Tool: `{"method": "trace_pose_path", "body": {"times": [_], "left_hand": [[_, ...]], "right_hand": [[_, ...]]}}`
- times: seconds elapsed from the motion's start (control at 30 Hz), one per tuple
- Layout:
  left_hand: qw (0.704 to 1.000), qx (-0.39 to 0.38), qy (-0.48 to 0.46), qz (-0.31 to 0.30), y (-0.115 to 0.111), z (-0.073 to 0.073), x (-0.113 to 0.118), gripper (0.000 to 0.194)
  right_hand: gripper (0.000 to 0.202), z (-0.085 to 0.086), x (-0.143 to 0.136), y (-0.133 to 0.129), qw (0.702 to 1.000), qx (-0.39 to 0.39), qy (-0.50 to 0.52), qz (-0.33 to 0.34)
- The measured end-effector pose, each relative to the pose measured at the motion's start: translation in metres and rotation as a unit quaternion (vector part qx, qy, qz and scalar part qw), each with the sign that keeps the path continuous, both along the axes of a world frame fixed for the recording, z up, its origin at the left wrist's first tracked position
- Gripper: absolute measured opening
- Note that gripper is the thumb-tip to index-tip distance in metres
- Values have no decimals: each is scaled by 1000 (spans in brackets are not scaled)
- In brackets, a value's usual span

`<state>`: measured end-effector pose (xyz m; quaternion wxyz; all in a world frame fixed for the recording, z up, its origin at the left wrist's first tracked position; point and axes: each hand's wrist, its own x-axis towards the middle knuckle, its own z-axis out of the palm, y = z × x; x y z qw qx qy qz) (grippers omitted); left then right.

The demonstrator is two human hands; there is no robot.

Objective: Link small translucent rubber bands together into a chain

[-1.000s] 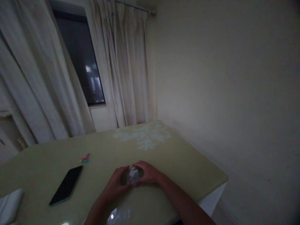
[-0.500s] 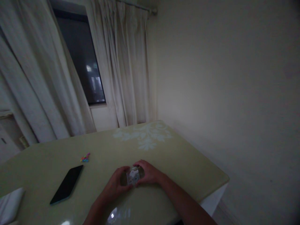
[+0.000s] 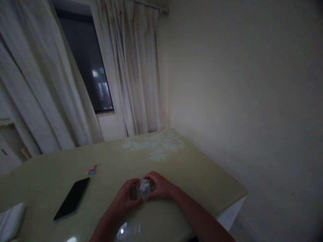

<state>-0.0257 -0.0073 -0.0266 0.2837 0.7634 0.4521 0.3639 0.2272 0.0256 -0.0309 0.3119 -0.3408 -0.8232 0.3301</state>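
A small clear plastic box [image 3: 144, 190] rests at the table's near middle, with something whitish showing in or on it that is too blurred to name. My left hand [image 3: 128, 194] curves round its left side, thumb at the near edge and fingers at the far edge. From the right, my right hand [image 3: 159, 186] grips it the same way, fingertips on the far and near corners. Both hands are closed on the box between them.
A black phone [image 3: 72, 199] lies left of my hands. Beyond it sits a little heap of bright coloured pieces [image 3: 91, 170]. A white object [image 3: 11, 220] is at the left edge. The glossy table [image 3: 202, 181] meets a wall on the right; curtains hang behind.
Hardly anything differs. Both hands keep their hold on the clear box in the same spot, and the view has shifted very slightly.
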Motion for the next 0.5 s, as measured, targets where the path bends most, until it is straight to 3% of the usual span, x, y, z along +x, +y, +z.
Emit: {"method": "trace_pose_path", "body": {"times": [0.5], "left_hand": [[1000, -19, -9, -5, -1, 0, 3, 70]], "right_hand": [[95, 3, 1, -3, 1000, -18, 3, -5]]}}
